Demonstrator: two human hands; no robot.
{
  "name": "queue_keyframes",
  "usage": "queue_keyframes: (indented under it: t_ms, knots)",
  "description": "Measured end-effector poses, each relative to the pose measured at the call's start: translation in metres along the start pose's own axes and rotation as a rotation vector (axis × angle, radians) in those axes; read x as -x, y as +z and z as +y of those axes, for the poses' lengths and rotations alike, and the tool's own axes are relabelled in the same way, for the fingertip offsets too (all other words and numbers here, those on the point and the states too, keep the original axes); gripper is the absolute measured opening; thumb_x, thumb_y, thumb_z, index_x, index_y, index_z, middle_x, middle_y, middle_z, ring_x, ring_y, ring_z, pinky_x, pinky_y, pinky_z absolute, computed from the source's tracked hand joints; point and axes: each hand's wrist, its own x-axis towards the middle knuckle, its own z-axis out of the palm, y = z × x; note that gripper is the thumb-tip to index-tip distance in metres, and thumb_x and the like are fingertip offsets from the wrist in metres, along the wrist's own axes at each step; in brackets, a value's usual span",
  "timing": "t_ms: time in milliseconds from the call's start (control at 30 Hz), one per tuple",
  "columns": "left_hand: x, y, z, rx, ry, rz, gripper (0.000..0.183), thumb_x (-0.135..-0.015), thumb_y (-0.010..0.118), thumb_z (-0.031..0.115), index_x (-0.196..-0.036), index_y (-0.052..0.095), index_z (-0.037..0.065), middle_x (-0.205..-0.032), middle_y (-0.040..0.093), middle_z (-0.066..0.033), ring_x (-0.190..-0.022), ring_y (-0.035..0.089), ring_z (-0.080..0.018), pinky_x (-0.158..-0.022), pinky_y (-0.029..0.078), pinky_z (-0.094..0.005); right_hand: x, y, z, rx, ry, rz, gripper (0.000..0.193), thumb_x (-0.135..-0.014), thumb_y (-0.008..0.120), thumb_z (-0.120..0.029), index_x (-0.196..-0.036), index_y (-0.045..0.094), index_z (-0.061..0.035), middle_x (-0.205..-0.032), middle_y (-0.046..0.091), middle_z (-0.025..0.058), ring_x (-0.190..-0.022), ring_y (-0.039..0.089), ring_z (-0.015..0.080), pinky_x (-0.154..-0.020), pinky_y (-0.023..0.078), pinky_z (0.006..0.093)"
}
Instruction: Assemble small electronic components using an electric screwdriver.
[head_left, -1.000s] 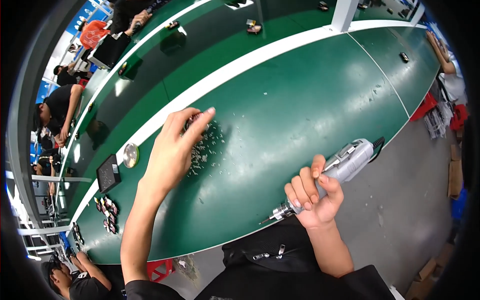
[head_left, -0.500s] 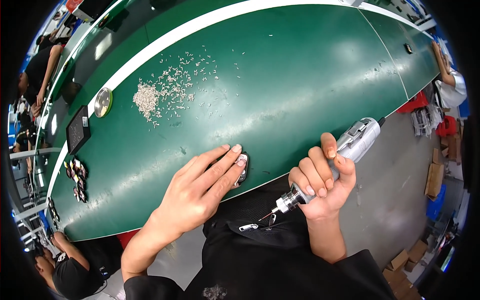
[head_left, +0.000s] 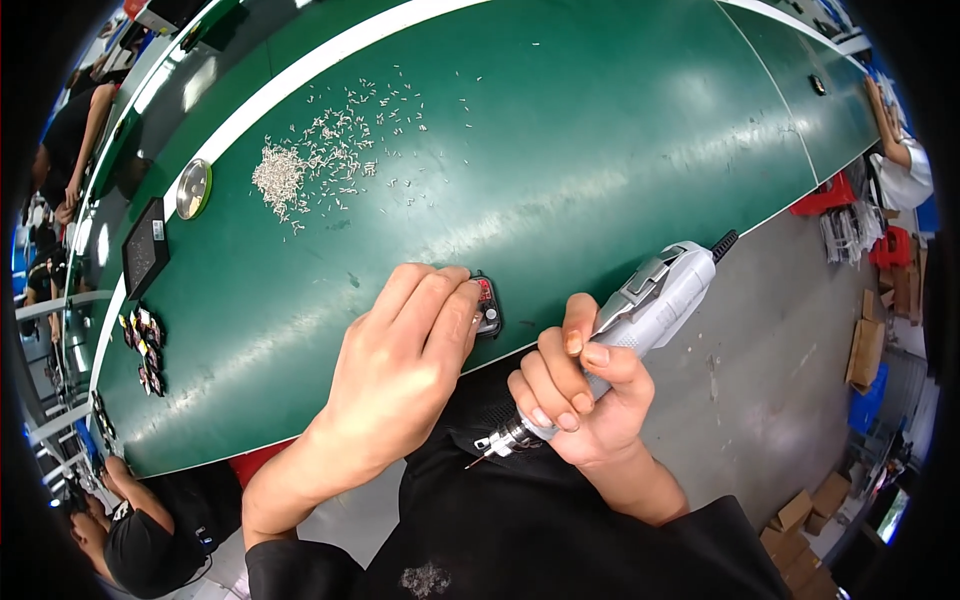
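Note:
A grey electric screwdriver lies in my right hand, whose fingers are wrapped round its body. Its thin bit points down and to the left, over my lap. Close to the table's near edge, my left hand has its fingers bent against a small black device with red and silver parts on its top. The fingers hide the device's left side. Beyond my hands, small pale screw-like pieces lie in a heap and scattered on the green table.
At the table's left stand a round green-rimmed dish and a black tray. Several small dark parts lie below them. Another small dark item is at the far right. Other people sit to the left and far right. Cardboard boxes stand at right.
My left hand has bent its fingers round the device, showing red parts on it. My right hand has moved left and slightly down with the screwdriver.

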Motion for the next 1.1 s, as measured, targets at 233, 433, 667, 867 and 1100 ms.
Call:
queue_keyframes:
  t_ms: [233, 433, 667, 867, 1100]
  knots:
    - [0.003, 0.015, 0.0, -0.051, 0.177, 0.06, 0.033, -0.061, 0.064, 0.0, -0.092, 0.062, -0.011, -0.097, 0.062, -0.0187, -0.085, 0.06, -0.0267, -0.062, 0.055, -0.0306, 0.003, 0.002, 0.019, 0.064, -0.002, 0.18, 0.005, -0.088, 0.049, -0.01, -0.091, 0.048, -0.0059, -0.053, 0.042, 0.0019, -0.046, 0.045, 0.0143, -0.049, 0.04, 0.0303]
    - [0.003, 0.019, 0.005, -0.145, 0.249, 0.088, 0.036, -0.059, 0.064, -0.003, -0.094, 0.061, -0.012, -0.098, 0.063, -0.0218, -0.082, 0.063, -0.0301, -0.06, 0.054, -0.0328, 0.004, 0.0, 0.017, 0.088, -0.016, 0.203, 0.006, -0.088, 0.048, -0.01, -0.091, 0.048, -0.0043, -0.052, 0.041, 0.0028, -0.042, 0.043, 0.015, -0.047, 0.04, 0.0307]
    - [0.008, 0.016, 0.008, -0.144, 0.186, 0.0, 0.037, -0.061, 0.065, -0.003, -0.096, 0.06, -0.013, -0.106, 0.061, -0.0235, -0.089, 0.062, -0.0318, -0.064, 0.055, -0.0344, -0.001, 0.01, -0.013, 0.29, 0.002, 0.06, 0.009, -0.09, 0.045, -0.015, -0.094, 0.046, -0.0076, -0.052, 0.038, 0.0002, -0.038, 0.037, 0.0127, -0.046, 0.04, 0.0306]
    - [0.014, 0.013, 0.007, -0.155, 0.217, -0.053, 0.037, -0.06, 0.062, 0.0, -0.094, 0.064, -0.015, -0.107, 0.061, -0.0274, -0.094, 0.061, -0.0313, -0.077, 0.055, -0.0333, -0.035, 0.038, -0.074, 0.666, -0.24, -0.283, 0.016, -0.096, 0.044, -0.023, -0.099, 0.042, -0.0073, -0.056, 0.042, 0.0004, -0.044, 0.044, 0.0113, -0.052, 0.043, 0.0296]
    - [0.018, 0.019, 0.003, -0.231, 0.252, -0.029, 0.04, -0.061, 0.059, 0.004, -0.096, 0.065, -0.014, -0.109, 0.062, -0.0264, -0.098, 0.062, -0.0322, -0.083, 0.054, -0.0337, -0.061, 0.026, -0.07, 0.744, -0.255, -0.378, 0.019, -0.097, 0.041, -0.024, -0.103, 0.044, -0.0063, -0.056, 0.042, -0.0002, -0.045, 0.044, 0.0112, -0.053, 0.044, 0.0291]
